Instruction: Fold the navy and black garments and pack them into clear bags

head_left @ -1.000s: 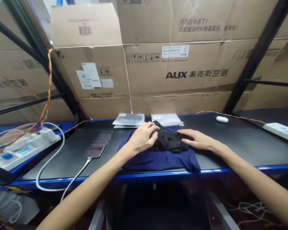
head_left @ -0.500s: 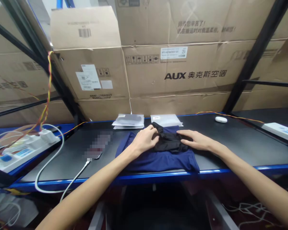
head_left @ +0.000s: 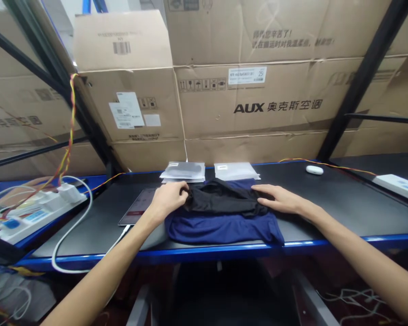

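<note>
A black cloth (head_left: 224, 199) lies stretched sideways over a folded dark blue cloth (head_left: 221, 230) near the front edge of the dark tabletop. My left hand (head_left: 172, 198) pinches the left end of the black cloth between thumb and fingers. At the other end, my right hand (head_left: 279, 198) rests with its fingers apart, thumb and fingertips touching the right side of the black cloth. Some blue fabric shows beneath and behind the black one.
Two stacks of clear plastic packets (head_left: 183, 171) stand at the back. A tablet (head_left: 139, 206) with a white cable lies left, beside a power strip (head_left: 37, 213). At the right are a small white case (head_left: 314, 170) and another power strip (head_left: 399, 186). Cardboard (head_left: 258, 113) stands behind.
My left hand has moved left, drawing the black cloth out wider across the blue one. My right hand has stayed nearly in place.
</note>
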A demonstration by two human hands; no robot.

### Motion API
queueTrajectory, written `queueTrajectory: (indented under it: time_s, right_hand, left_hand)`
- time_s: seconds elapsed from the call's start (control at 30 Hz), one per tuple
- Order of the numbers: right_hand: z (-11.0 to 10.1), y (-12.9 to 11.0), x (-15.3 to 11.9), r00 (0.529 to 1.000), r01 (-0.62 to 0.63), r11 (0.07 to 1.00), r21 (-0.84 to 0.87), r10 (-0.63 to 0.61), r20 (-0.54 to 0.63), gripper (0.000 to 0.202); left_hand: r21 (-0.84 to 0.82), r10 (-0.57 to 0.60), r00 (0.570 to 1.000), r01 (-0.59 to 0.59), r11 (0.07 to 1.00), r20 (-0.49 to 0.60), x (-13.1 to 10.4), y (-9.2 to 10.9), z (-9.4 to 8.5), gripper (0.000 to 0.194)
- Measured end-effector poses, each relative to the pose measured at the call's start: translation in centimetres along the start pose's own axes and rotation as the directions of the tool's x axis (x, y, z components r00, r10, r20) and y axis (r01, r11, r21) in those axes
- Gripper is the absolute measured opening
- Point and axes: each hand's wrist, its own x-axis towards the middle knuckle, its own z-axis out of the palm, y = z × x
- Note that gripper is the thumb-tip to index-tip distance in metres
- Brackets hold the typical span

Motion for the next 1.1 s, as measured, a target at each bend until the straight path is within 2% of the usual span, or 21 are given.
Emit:
queueTrajectory:
  time_s: [0.1,0.17,0.23,0.3,0.37,0.43,0.5,0.6,0.67,0.8,0.9,1.0,1.1]
  right_hand:
    - [0.1,0.1,0.0,1.000,-0.001,1.000,-0.007,0.001,0.003,0.059]
    - [0.2,0.3,0.0,1.000,0.002,1.000,-0.001,-0.002,-0.004,0.058]
    - [0.3,0.4,0.0,1.000,0.005,1.000,0.011,-0.005,-0.012,0.057]
    - [0.4,0.4,0.0,0.999,0.022,1.000,0.017,-0.022,-0.035,0.057]
    - [0.3,0.1,0.0,0.994,0.063,0.998,-0.005,-0.063,-0.090,0.056]
    - [0.3,-0.4,0.0,0.979,0.121,0.991,-0.050,-0.127,-0.158,0.052]
    - [0.2,-0.9,0.1,0.964,0.168,0.983,-0.074,-0.180,-0.196,0.042]
    - [0.1,-1.7,0.0,0.967,0.188,0.981,-0.046,-0.193,-0.167,0.030]
    - [0.0,-1.9,-0.1,0.979,0.161,0.987,-0.019,-0.162,-0.126,0.030]
    - [-0.1,-2.0,-0.4,0.991,0.104,0.994,0.025,-0.102,-0.082,0.034]
    - [0.0,-2.1,-0.4,0.989,0.127,0.991,0.037,-0.124,-0.082,0.028]
    - [0.1,-2.5,-0.4,0.981,0.155,0.987,0.048,-0.148,-0.127,0.021]
    - [0.0,-3.1,-0.5,0.966,0.169,0.982,0.079,-0.149,-0.209,0.017]
  left_hand:
    - [-0.009,-0.001,0.997,0.002,1.000,0.077,-0.7,-1.4,1.5,0.029]
    - [-0.029,0.021,0.998,-0.019,0.999,0.055,-0.8,-1.9,2.1,0.029]
    - [-0.042,0.062,0.998,-0.062,0.997,-0.011,-0.6,-2.0,2.1,0.029]
    - [-0.076,0.140,0.983,-0.150,0.986,-0.120,-0.3,-1.6,1.8,0.033]
    - [-0.144,0.248,0.945,-0.281,0.949,-0.211,0.1,-0.8,1.3,0.038]
    - [-0.207,0.370,0.907,-0.408,0.889,-0.202,0.3,0.1,1.0,0.038]
    - [-0.237,0.457,0.883,-0.470,0.851,-0.110,0.4,0.7,1.1,0.038]
    - [-0.224,0.477,0.878,-0.460,0.859,0.025,0.5,0.8,1.6,0.037]
    - [-0.231,0.461,0.886,-0.438,0.869,0.055,0.7,0.5,1.9,0.034]
    - [-0.269,0.420,0.907,-0.400,0.876,0.020,1.0,-0.7,1.6,0.031]
    - [-0.271,0.384,0.923,-0.361,0.893,0.037,1.1,-1.6,1.2,0.030]
    - [-0.320,0.381,0.924,-0.354,0.879,0.023,1.1,-2.2,1.0,0.025]
    - [-0.388,0.382,0.922,-0.376,0.841,-0.065,0.8,-2.4,0.8,0.018]
